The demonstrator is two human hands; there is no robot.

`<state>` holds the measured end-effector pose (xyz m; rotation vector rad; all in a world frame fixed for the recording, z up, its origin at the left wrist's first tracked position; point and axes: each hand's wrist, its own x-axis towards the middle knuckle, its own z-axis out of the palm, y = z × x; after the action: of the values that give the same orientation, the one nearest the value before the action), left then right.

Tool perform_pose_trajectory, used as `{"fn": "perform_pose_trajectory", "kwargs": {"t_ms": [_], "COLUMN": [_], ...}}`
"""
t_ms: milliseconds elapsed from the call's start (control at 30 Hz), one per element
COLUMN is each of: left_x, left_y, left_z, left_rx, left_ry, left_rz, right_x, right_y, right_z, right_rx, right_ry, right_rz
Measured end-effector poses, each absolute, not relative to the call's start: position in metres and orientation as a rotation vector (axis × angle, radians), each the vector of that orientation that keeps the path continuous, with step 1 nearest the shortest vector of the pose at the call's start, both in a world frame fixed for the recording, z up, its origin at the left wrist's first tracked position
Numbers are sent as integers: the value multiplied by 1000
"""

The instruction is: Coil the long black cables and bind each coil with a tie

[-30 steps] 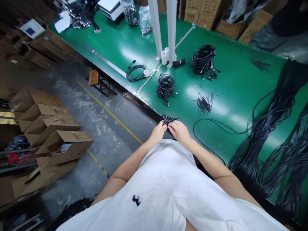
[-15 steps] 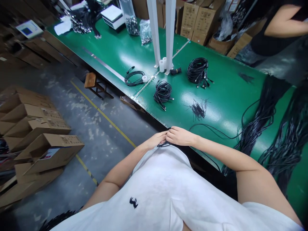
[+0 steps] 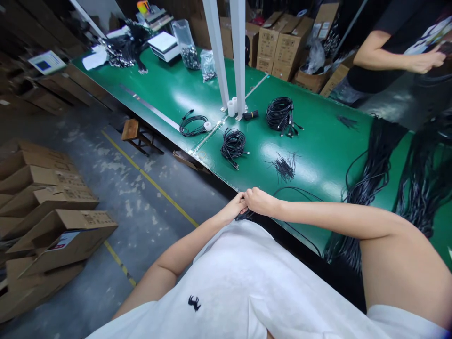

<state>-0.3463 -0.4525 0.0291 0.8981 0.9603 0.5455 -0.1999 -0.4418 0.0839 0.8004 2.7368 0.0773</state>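
Note:
At the near edge of the green table my left hand (image 3: 235,207) and my right hand (image 3: 262,201) meet, fingers pinched together. A black cable (image 3: 245,215) shows in a loop just beneath them, against the white shirt. Both hands are closed around it, though the exact grip is hidden by the fingers. Beyond the hands lies a coil of black cables (image 3: 233,143) with metal plugs. To its right is a small heap of thin black ties (image 3: 284,166).
A larger cable coil (image 3: 279,114) and a smaller one (image 3: 193,125) lie farther back. White posts (image 3: 238,61) rise from the green table (image 3: 310,155). Long cable bundles (image 3: 377,160) cover the right side. A co-worker's arm (image 3: 388,59) is across the table. Cartons (image 3: 67,235) stand on the floor left.
My right hand has drawn in closer against the left, with its elbow raised. The view has shifted slightly. The co-worker's forearm and hand have come further into view.

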Motion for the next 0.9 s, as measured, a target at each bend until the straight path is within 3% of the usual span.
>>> {"fn": "perform_pose_trajectory", "kwargs": {"t_ms": [267,433,667,900], "left_x": [-330,-360,-332,-310], "left_y": [-435,-400,-389,-420], "left_z": [21,37,37,33], "left_rx": [1108,1538,2379,1878], "left_ry": [892,734,1205,1101], "left_rz": [663,386,245,365], "right_x": [-182,-176,-163,-136], "right_y": [-417,-421,-416,-396], "right_z": [91,89,72,62], "right_rx": [1296,1360,1337,1417], "right_ry": [2511,2613,2569,2497], "right_rz": [-423,-455,-458,-390]}}
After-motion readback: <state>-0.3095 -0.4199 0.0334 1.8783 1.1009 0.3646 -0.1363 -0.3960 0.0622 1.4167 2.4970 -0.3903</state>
